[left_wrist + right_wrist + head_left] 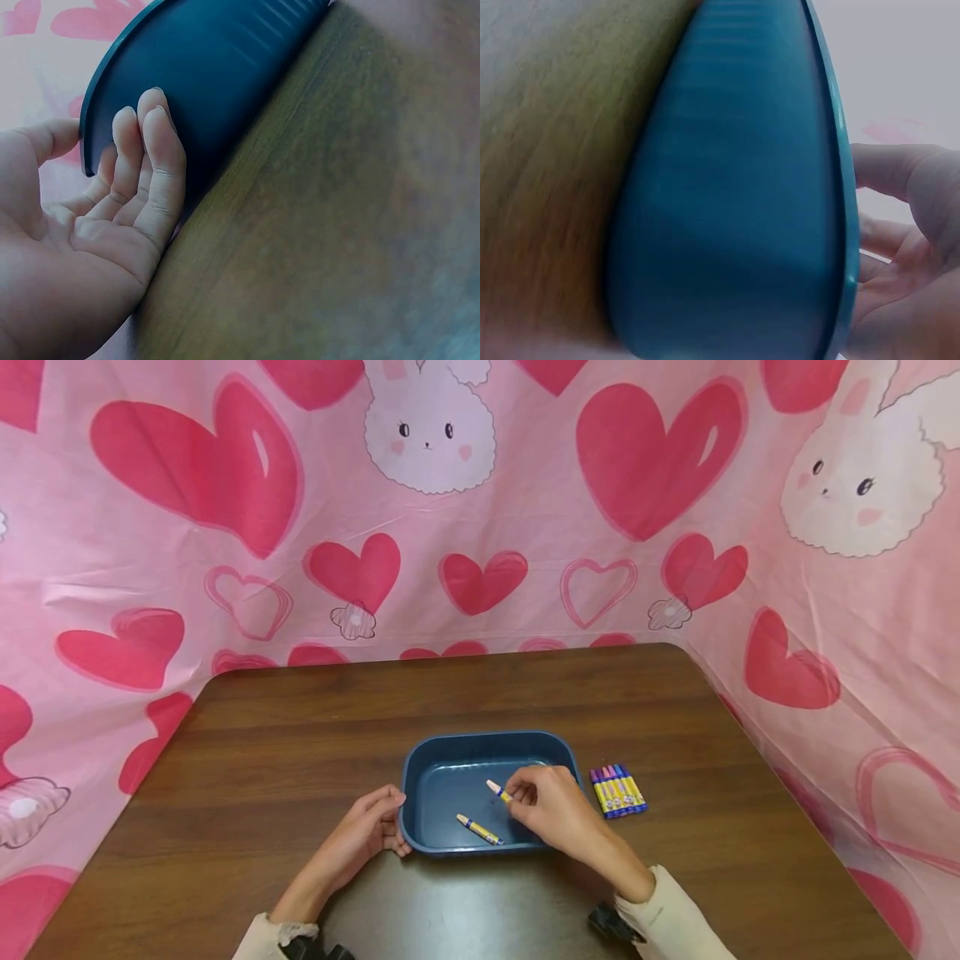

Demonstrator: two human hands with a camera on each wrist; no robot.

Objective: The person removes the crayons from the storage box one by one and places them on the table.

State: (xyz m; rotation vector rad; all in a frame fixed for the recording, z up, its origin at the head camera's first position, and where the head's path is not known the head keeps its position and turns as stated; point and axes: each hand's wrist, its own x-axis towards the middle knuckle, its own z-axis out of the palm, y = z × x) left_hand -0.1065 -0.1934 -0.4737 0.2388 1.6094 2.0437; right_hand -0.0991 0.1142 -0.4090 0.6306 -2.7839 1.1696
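A dark blue rectangular tray (442, 787) sits on the table. My left hand (365, 828) grips its left end, the thumb at the rim and the fingers against the outer wall, as the left wrist view also shows. Over the tray's right half, my right hand (561, 810) pinches a crayon (495, 789) with a pale tip and yellow wrapper. A similar crayon (480, 830) lies slantwise on the tray floor, near the front wall. In the right wrist view, the tray's wall (727, 195) hides the fingertips and the held crayon.
Several crayons (618, 791) in yellow wrappers lie side by side on the table, right of the tray. The brown wooden table (300, 718) extends around it. Pink cloth (480, 527) with hearts and rabbits hangs behind and at both sides.
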